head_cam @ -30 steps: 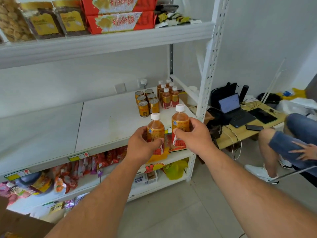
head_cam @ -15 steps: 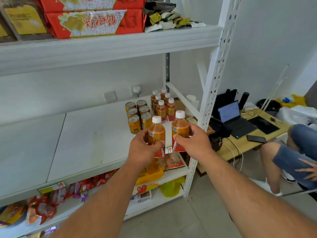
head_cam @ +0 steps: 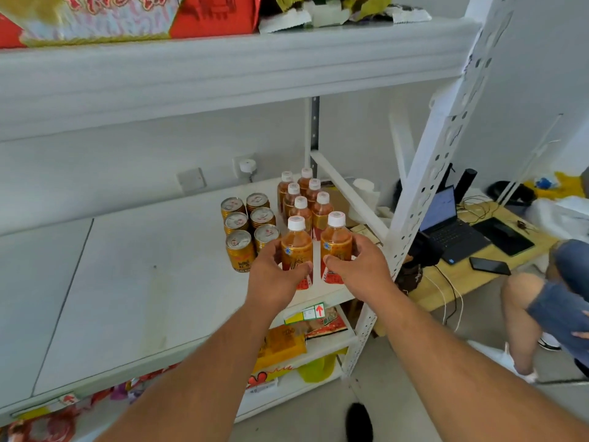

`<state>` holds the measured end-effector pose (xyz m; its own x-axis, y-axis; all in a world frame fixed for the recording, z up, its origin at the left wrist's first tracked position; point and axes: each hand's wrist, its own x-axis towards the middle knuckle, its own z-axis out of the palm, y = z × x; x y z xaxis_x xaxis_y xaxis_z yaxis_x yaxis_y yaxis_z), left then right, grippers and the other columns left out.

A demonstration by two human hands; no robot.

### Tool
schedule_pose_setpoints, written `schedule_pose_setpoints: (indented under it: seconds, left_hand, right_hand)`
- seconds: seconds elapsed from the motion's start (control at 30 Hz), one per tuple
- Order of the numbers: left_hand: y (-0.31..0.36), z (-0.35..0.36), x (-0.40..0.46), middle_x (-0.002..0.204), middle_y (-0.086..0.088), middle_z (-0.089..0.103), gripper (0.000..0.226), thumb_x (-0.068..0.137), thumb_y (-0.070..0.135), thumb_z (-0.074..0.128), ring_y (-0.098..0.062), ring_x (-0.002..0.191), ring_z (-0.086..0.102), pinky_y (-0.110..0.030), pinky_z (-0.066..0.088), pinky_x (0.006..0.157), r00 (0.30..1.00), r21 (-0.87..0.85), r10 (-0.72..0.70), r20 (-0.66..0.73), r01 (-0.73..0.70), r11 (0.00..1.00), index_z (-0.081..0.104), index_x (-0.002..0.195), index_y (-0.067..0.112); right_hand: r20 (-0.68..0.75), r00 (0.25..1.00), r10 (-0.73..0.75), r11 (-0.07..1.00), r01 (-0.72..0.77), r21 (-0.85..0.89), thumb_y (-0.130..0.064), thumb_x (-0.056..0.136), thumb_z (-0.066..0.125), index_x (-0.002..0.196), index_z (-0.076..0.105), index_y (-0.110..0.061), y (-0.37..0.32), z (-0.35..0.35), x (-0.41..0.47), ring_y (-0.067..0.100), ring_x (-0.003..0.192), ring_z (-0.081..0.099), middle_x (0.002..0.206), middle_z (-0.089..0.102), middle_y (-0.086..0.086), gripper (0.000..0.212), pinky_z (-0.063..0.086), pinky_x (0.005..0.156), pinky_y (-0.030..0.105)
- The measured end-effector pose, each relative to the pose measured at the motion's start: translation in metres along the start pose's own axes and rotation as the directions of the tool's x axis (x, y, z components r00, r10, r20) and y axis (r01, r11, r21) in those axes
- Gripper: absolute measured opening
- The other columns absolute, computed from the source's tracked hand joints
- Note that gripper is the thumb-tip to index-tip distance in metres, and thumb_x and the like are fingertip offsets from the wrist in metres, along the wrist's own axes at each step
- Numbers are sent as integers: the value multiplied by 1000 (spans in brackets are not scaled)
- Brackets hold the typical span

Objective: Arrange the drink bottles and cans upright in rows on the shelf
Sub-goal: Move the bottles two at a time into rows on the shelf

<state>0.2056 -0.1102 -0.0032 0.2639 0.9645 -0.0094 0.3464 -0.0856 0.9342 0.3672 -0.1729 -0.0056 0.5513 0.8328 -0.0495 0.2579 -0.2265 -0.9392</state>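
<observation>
On white shelf (head_cam: 143, 282): hands clamp upright amber plastic bottles, left hand (head_cam: 274, 275) left bottle (head_cam: 296, 247), right hand (head_cam: 360, 269) right bottle (head_cam: 336, 240).

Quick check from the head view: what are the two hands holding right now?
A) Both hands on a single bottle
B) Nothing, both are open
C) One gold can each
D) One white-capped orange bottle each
D: the left hand grips one orange bottle and the right hand grips a second bottle, both upright, at the front of the bottle rows; the gold cans stand untouched to the left.
</observation>
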Motion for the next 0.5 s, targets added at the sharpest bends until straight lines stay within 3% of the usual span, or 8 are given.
schedule_pose_setpoints:
  seconds: [0.17,0.23,0.3,0.37,0.5]
  left_hand:
    - [-7,24,26,111,10,65,61,73,25,85,-7,99,62,-18,50,76,999,9,-35,-38,35,999,55,126,25]
    - [-11,34,36,110,11,64,60,73,23,85,-5,97,61,-14,46,72,998,10,-53,-46,54,999,54,124,25]
    - [-17,44,46,110,11,64,62,72,23,85,-4,96,61,-11,44,69,996,10,-67,-59,68,998,53,125,24]
    - [-19,52,52,108,13,61,64,73,23,85,1,90,58,-6,41,62,993,25,-88,-74,90,996,51,127,22]
    - [-25,64,62,95,20,54,60,76,14,83,18,73,54,0,40,53,990,23,-123,-71,125,992,48,124,20]
  right_hand:
    - [50,998,22,998,-19,-58,-27,78,83,116,60,-43,17,6,39,10,104,65,109,69,-16,47,54,91,36]
    - [73,997,34,998,-30,-56,-22,78,83,117,60,-39,22,6,53,10,102,65,107,68,-15,48,56,84,29]
    - [99,994,44,998,-40,-41,-16,80,82,120,60,-32,25,5,65,6,96,65,105,67,-13,49,51,64,11]
    - [119,991,54,998,-49,-45,-10,79,81,122,61,-25,29,6,77,-1,89,62,105,67,-9,49,45,50,5]
    - [145,988,53,996,-41,-85,-7,75,81,118,61,-25,39,8,96,5,92,66,102,67,-10,50,44,53,6]
